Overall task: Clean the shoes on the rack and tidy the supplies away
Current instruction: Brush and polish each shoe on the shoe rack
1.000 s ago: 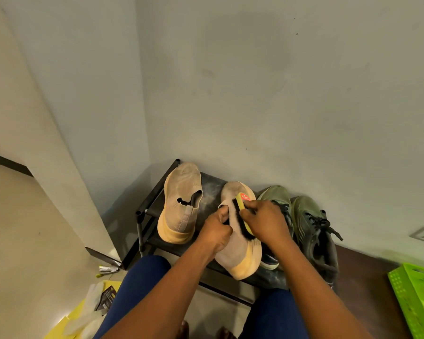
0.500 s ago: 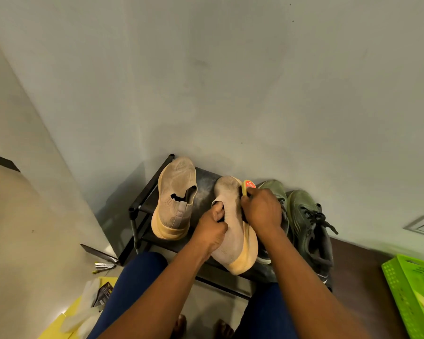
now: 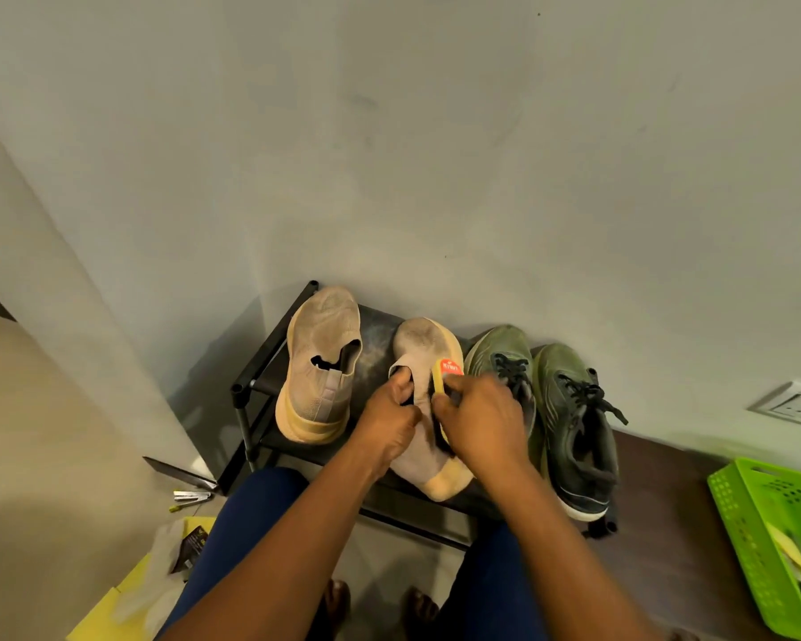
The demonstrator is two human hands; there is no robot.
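A low black shoe rack (image 3: 269, 358) stands against the wall with two beige slip-on shoes and two olive green lace-up sneakers (image 3: 569, 423) on top. My left hand (image 3: 389, 423) grips the collar of the right beige shoe (image 3: 428, 344), thumb inside the opening. My right hand (image 3: 482, 418) holds a yellow shoe brush (image 3: 442, 379) with a red label and dark bristles against that shoe's upper. The other beige shoe (image 3: 320, 363) sits untouched to the left.
A green plastic basket (image 3: 759, 525) sits on the dark floor strip at the right. Yellow cloth and packets (image 3: 167, 562) lie on the floor at lower left, beside a small tool (image 3: 190, 497). A wall socket (image 3: 796, 404) is at the right. My knees are close to the rack.
My right hand has slid the brush back toward the shoe's heel after pushing it toward the toe. My left hand keeps its hold on the shoe.
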